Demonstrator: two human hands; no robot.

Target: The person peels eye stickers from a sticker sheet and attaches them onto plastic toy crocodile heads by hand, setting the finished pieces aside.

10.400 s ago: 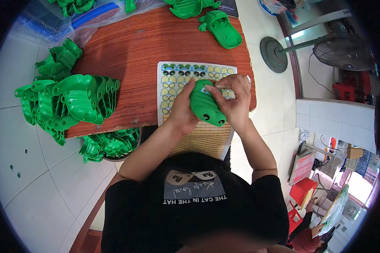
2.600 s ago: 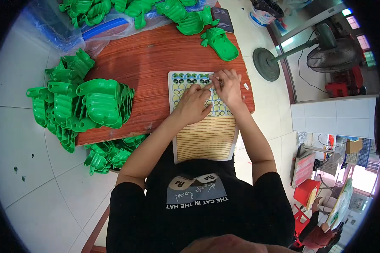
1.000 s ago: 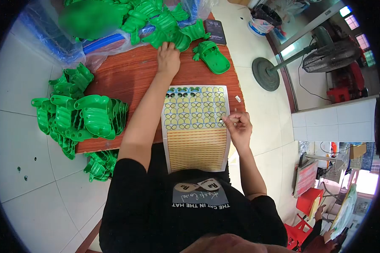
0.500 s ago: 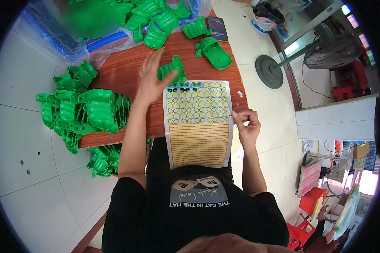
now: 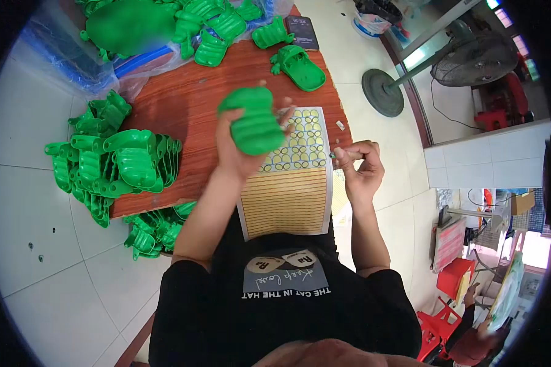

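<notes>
My left hand (image 5: 232, 153) is wrapped around a green plastic molded piece (image 5: 256, 125), lifted over the table and blurred by motion. Beneath it lies a sheet of stickers (image 5: 286, 202), its upper part printed with rows of yellow and round eye shapes, the lower with dark lines on orange. The piece and hand hide the sheet's upper left. At the sheet's right edge, my right hand (image 5: 362, 168) pinches something small with a dark tip, too small to name. Another green piece, shaped like an animal with an open back (image 5: 303, 70), lies farther up the table.
Nested green pieces (image 5: 134, 159) are stacked on the table's left side (image 5: 165, 116). A plastic-lined blue crate (image 5: 141, 64) heaped with green parts stands at the back. A dark phone-like box (image 5: 303, 32) lies at the far edge. A standing fan (image 5: 386, 92) is right; a person's arm shows lower right.
My left hand has closed on the green piece that lay above the sheet and raised it toward me. My right hand stays by the sheet's edge. The view has shifted slightly.
</notes>
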